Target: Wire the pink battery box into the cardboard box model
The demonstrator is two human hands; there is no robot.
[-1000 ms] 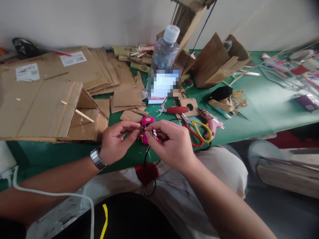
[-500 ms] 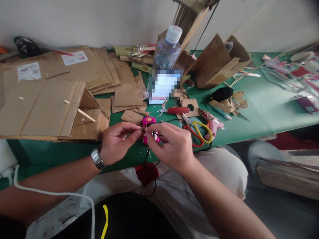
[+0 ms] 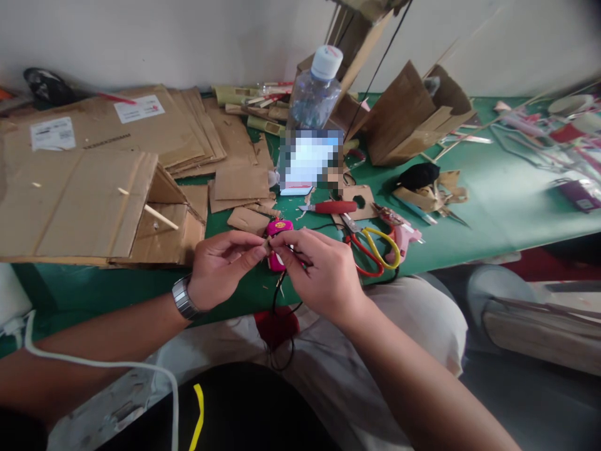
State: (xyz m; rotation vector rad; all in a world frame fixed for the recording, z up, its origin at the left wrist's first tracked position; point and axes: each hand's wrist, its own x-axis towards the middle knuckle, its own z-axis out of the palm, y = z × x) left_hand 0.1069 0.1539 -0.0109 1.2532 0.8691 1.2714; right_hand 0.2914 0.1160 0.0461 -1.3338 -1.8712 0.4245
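Note:
Both of my hands meet over the front edge of the green table, fingertips nearly touching. My left hand (image 3: 223, 266), with a metal watch (image 3: 184, 299) at its wrist, pinches a small brown piece (image 3: 267, 245) between thumb and index finger. My right hand (image 3: 323, 266) is closed in a pinch at the same piece; a black cord (image 3: 278, 291) runs through its fingers and hangs toward my lap. Its exact path at the fingertips is hidden. Just behind and under the fingertips lies a bright pink object (image 3: 280, 227), partly covered by my hands.
A red-handled knife (image 3: 334, 207), scissors (image 3: 384, 249) with red and yellow handles and a pink glue gun (image 3: 404, 238) lie right of my hands. A cardboard box (image 3: 89, 207) stands left. Behind are a lit phone (image 3: 307, 164), a plastic bottle (image 3: 313, 100) and a cardboard holder (image 3: 413, 119).
My fingertips have shifted slightly at the small brown piece, and the right fingers have turned a little. The things on the table stay where they were.

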